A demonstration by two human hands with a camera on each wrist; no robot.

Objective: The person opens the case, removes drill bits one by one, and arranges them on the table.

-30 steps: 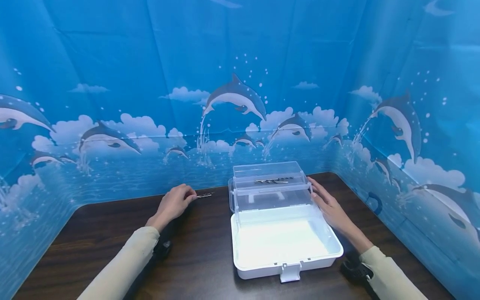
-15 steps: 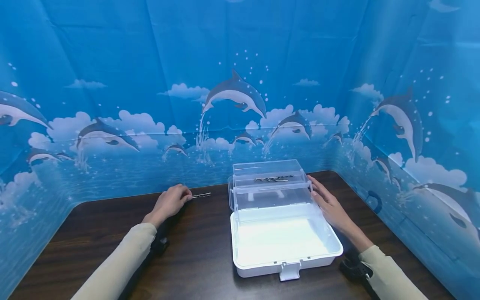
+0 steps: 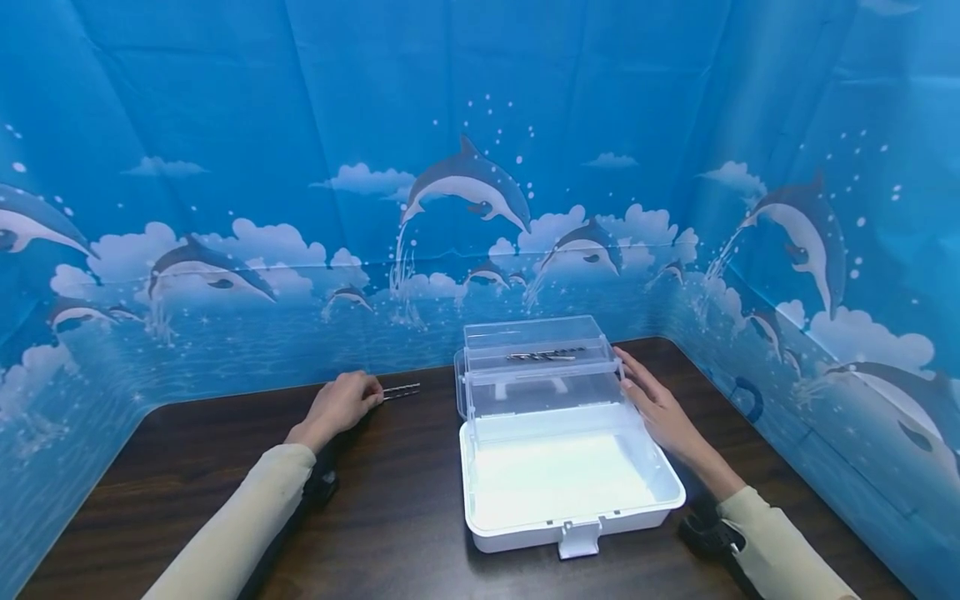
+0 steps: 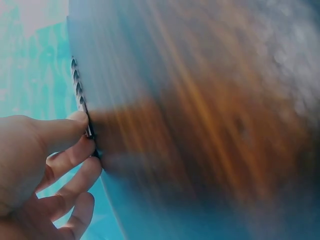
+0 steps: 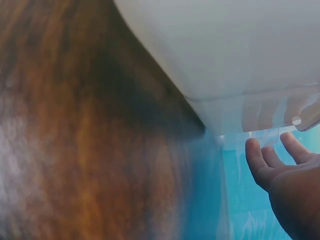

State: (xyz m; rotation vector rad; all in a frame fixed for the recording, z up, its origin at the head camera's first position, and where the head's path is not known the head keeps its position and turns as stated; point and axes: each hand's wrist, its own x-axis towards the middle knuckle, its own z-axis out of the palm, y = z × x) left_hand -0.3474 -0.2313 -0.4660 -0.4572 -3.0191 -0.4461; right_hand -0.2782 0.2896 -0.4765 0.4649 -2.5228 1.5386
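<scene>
In the head view my left hand (image 3: 343,406) is low over the table near its back edge, pinching a metal drill bit (image 4: 77,82) between thumb and fingertips. Two slim bit ends, side by side, stick out to the right of the fingers. Right of them stands a white box (image 3: 573,546) with its clear lid and clear tray (image 3: 480,377) folded up and back. Several more drill bits (image 3: 546,355) lie in that tray. My right hand (image 3: 660,412) rests against the right side of the clear part, fingers extended; the right wrist view shows the fingertips beside the box.
The dark wood table (image 3: 390,517) runs up to a blue dolphin-print curtain (image 3: 315,208) at the back and sides. A white latch (image 3: 579,540) hangs at the box's front. Black straps (image 3: 708,533) sit at the wrists.
My left hand has shifted slightly left, and the bit ends beside it now show as two separate parallel lines. The right hand and box stay in place.
</scene>
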